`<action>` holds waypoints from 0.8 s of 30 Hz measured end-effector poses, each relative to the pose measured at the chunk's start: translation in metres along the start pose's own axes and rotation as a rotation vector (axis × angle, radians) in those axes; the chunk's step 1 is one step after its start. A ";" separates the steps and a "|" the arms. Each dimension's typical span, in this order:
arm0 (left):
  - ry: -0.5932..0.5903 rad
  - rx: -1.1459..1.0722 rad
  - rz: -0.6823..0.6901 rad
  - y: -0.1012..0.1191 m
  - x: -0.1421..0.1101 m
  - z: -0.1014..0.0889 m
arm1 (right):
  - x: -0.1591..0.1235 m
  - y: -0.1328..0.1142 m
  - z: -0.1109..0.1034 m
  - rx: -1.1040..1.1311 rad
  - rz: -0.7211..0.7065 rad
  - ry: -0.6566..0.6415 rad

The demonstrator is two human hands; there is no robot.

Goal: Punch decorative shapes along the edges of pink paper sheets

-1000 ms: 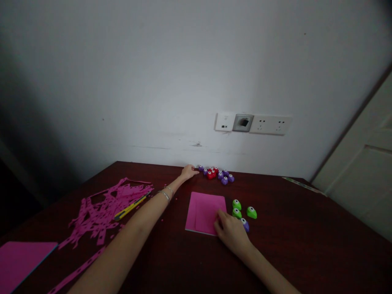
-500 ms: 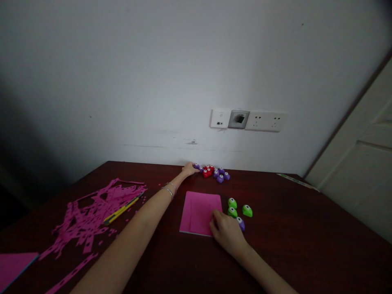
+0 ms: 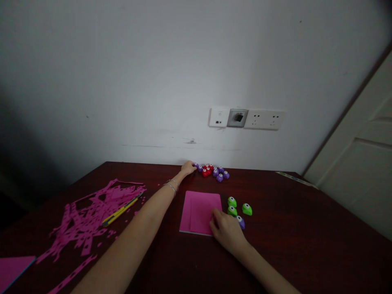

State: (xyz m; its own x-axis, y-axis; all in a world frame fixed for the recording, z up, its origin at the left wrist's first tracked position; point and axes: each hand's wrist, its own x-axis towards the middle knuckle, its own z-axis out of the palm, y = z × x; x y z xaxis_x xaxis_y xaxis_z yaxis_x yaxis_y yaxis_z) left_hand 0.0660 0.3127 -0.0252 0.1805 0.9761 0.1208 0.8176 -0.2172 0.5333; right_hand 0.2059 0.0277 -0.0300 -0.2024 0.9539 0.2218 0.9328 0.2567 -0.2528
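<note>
Dark red desk (image 3: 290, 228), pale wall (image 3: 153, 81). Left hand (image 3: 187, 167) at purple piece (image 3: 195, 164) by the far edge; finger gap and grip can't be told. Right hand (image 3: 228, 230) curled, touching pink paper (image 3: 202, 208) nearer; pinch unclear. Likely reach-and-steady step; next calls for sure finger contact.

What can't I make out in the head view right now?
All in the head view:
- Left hand: too small and distant to show whether it grips the far purple piece.
- Right hand: its curled fingers hide their contact with the pink sheet.
- Near purple piece: partly hidden by the right hand.
- Lower-left pink pad: cut off by the edge.
- Patterned strip: print too blurred.
</note>
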 end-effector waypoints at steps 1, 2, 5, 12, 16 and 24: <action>0.003 0.006 0.002 0.000 0.000 0.001 | 0.000 0.000 0.000 0.000 0.001 -0.001; 0.005 0.011 0.004 0.000 0.001 0.002 | 0.000 0.000 0.000 0.000 0.002 -0.001; 0.010 0.024 0.006 0.000 0.002 0.004 | 0.000 0.000 -0.001 0.003 0.002 -0.002; 0.035 0.034 -0.003 0.000 0.005 0.010 | 0.000 -0.001 -0.004 0.019 -0.001 -0.002; 0.060 0.028 -0.018 0.000 0.003 0.012 | 0.000 -0.001 -0.002 0.017 -0.007 0.009; 0.110 -0.003 -0.044 -0.001 0.003 0.015 | 0.001 0.000 -0.002 0.009 0.002 -0.002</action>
State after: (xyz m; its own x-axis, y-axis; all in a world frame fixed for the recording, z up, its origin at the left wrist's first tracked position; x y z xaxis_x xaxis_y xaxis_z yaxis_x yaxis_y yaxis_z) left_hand 0.0742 0.3158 -0.0379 0.0836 0.9786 0.1879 0.8217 -0.1744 0.5426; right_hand 0.2061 0.0278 -0.0275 -0.2012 0.9547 0.2192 0.9305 0.2562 -0.2618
